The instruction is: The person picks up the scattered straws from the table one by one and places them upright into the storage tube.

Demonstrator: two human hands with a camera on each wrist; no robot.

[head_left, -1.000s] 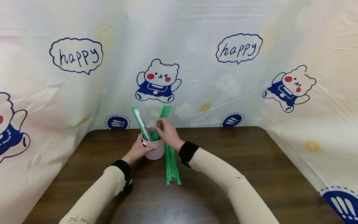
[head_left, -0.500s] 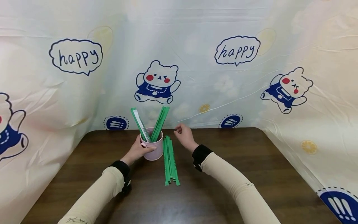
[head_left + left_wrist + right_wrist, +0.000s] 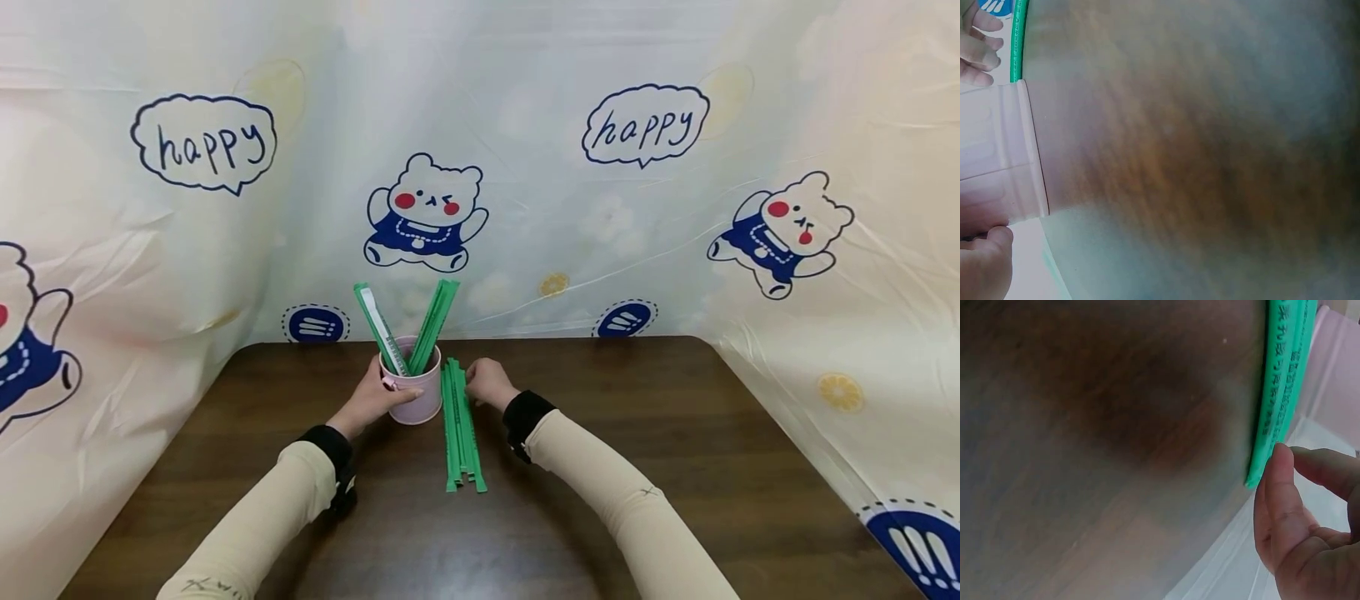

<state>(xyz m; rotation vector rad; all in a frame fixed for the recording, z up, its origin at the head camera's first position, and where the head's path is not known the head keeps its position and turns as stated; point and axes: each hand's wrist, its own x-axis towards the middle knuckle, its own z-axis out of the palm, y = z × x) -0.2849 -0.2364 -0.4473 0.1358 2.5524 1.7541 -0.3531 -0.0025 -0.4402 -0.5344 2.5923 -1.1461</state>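
While the left hand (image 3: 372, 402) grips the pink cup (image 3: 417, 398) from its left side, fingers and thumb curled round the wall, the right hand (image 3: 488, 383) sits at the far end of the green wrapped sticks (image 3: 461, 429) lying flat on the surface (image 3: 675, 467). Right wrist view: thumb tip touches the top end of the bundle, other fingers loosely bent just above it, not closed round anything. Left wrist view is blurry but shows fingertips (image 3: 982, 47) and thumb on either side of the cup wall.

Cup stands upright on the surface, approx. centre, near the back edge. Inside: several green sticks (image 3: 431, 321) leaning right, plus one w/ a white face (image 3: 378, 327) leaning left; all poke well above the rim.

Flat bundle lies just beside the cup on its right, running front to back, ends fanned slightly at the near side. Behind: plastic sheet backdrop (image 3: 570, 217) w/ bear cartoons and "happy" bubbles.
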